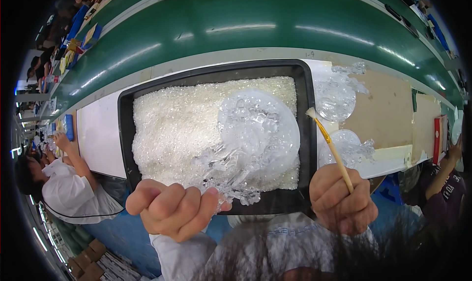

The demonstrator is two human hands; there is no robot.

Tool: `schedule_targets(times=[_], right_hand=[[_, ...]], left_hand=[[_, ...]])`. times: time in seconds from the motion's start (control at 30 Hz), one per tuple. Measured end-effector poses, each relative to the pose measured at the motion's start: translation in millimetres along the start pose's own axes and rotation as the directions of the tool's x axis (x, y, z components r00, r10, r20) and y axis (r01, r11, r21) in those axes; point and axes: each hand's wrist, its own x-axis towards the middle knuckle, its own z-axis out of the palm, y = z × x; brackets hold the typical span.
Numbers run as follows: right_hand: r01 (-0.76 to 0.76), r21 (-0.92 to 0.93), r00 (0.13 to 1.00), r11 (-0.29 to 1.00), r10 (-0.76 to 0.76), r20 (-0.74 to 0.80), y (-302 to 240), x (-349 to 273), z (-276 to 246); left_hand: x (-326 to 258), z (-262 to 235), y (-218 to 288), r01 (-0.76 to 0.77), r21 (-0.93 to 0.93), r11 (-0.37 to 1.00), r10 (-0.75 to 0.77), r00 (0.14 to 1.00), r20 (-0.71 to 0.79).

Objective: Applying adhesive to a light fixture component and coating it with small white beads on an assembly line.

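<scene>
My left hand point(172, 209) grips the stem end of a clear plastic piece point(253, 138), a round dome with a frilly, branched base, held over a black tray point(211, 74). The tray is filled with small white translucent beads point(172, 128). My right hand point(341, 197) is closed around a thin yellow-handled brush point(332, 148), its pale bristle tip pointing up near the tray's right rim.
Two more clear dome pieces point(337, 94) point(349, 148) lie on the bench right of the tray. A green conveyor belt point(255, 25) runs behind. A person in a white shirt point(64, 182) works at the left; another person's arm point(445, 168) is at the right.
</scene>
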Motion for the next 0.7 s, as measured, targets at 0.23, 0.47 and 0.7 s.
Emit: schedule_targets(times=[0.23, 0.47, 0.7], right_hand=[[-0.091, 0.054, 0.974, 0.994, 0.078, 0.213, -5, 7, -14], [0.0, -0.018, 1.0, 1.0, -0.001, -0.009, -2, 1, -2], [-0.06, 0.013, 0.993, 0.998, 0.058, 0.101, -4, 4, -7]], left_hand=[[1, -3, 0, -0.022, 0.015, 1.0, 0.022, 1.0, 0.003], [-2, -1, 2, -0.059, 0.043, 0.997, 0.059, 0.998, 0.009], [-26, 13, 21, -0.065, 0.275, 0.959, 0.107, 0.985, -0.138]])
